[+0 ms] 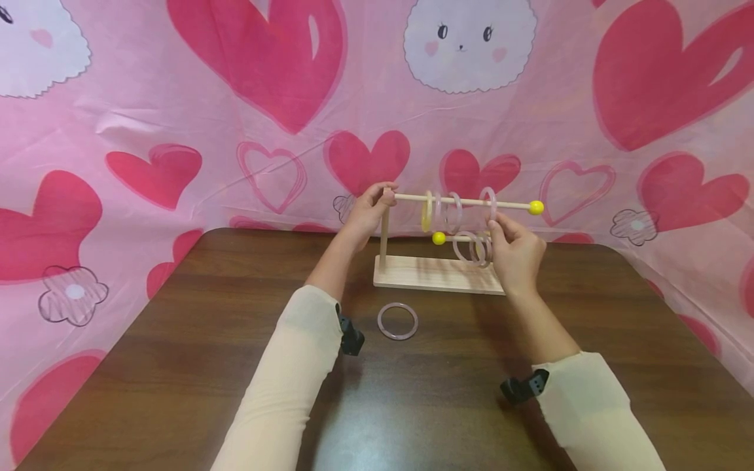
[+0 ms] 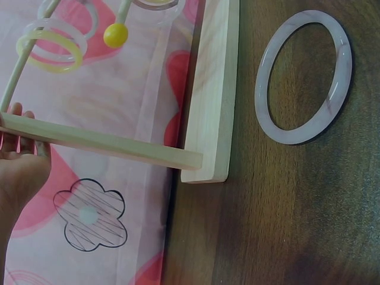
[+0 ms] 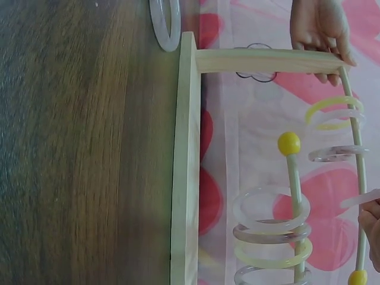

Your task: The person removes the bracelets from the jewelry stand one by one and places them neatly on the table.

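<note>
The right hand (image 1: 518, 258) pinched a pink ring (image 1: 489, 191) between thumb and fingers, the ring being around the upper rod (image 1: 512, 205), near the yellow end ball (image 1: 535, 207). The left hand (image 1: 366, 214) gripped the top of the post (image 1: 384, 242). A yellow ring (image 1: 426, 219) and other pale rings hung nearer the post; further rings hung on the lower rod, behind its ball (image 1: 438, 239). The base (image 1: 436, 275) stood toward the far edge of a brown wood-grain table (image 1: 235, 366), whose near part reflected light. One loose ring (image 1: 398, 337) lay flat in front of the base. Pink cloth (image 1: 224, 124), creased in places and printed with hearts, flowers and white fluffy figures, enclosed the table behind and at both sides.
</note>
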Demonstrator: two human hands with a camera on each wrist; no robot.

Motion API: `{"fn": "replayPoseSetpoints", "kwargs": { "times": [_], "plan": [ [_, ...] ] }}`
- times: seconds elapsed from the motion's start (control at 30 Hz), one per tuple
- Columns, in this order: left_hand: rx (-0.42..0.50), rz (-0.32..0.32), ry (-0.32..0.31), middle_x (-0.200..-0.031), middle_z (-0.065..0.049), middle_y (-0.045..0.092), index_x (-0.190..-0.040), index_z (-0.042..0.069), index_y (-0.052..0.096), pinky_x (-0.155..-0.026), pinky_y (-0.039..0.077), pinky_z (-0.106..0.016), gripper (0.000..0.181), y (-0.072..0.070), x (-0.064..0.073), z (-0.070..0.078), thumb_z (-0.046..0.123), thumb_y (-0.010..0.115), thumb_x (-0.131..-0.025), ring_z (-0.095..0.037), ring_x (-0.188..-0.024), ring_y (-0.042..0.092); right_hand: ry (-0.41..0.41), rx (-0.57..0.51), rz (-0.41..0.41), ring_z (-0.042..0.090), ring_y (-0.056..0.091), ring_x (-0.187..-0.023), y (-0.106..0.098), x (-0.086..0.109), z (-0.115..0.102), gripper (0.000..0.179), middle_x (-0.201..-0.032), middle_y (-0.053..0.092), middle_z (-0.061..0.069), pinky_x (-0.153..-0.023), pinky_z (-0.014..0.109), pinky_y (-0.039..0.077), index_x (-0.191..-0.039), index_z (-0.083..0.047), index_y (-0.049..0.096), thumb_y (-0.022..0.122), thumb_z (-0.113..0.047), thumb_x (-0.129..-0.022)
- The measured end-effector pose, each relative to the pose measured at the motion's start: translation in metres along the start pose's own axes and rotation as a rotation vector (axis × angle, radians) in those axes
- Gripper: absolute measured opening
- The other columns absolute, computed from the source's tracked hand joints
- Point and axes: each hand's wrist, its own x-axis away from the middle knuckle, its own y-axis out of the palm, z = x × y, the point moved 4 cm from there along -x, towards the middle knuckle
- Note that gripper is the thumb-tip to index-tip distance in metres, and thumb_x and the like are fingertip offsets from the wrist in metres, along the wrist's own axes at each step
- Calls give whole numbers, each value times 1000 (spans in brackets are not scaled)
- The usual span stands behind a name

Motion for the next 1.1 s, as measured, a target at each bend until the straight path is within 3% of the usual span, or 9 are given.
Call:
{"fn": "replayPoseSetpoints", "kwargs": {
  "times": [0.23, 0.5, 0.83, 1.1],
  "plan": [
    [-4, -2, -5, -129, -15, 51, -126, 6, 50, -99, 32, -36, 33, 0, 1, 0, 21, 49, -96, -24, -110, 51, -22, 2, 42, -14, 55, -75, -1, 2, -1, 18, -91, 68, 14, -64, 6, 44, -100, 2, 70, 64, -6, -85],
    [-11, -2, -15, -123, -13, 55, -126, 8, 51, -99, 32, -36, 35, 0, 2, 1, 25, 49, -95, -22, -109, 51, -33, 19, 70, -18, 52, -74, -6, 0, 1, 18, -90, 68, 15, -65, 5, 43, -100, 2, 70, 65, -5, -84],
    [-10, -3, -15, -117, -14, 57, -126, 8, 51, -99, 32, -36, 35, 0, 0, 0, 25, 49, -95, -22, -109, 52, -28, 53, 83, 0, 61, -80, -10, -1, 6, 17, -90, 67, 16, -66, 5, 43, -99, 2, 70, 65, -6, -85],
    [-2, 3, -21, -118, -13, 57, -125, 8, 52, -99, 32, -36, 34, 0, 1, 0, 24, 50, -95, -21, -109, 52, -21, 29, 84, -20, 51, -73, -12, -1, 6, 18, -90, 67, 17, -66, 6, 44, -100, 3, 69, 65, -5, -85]
  ]
}}
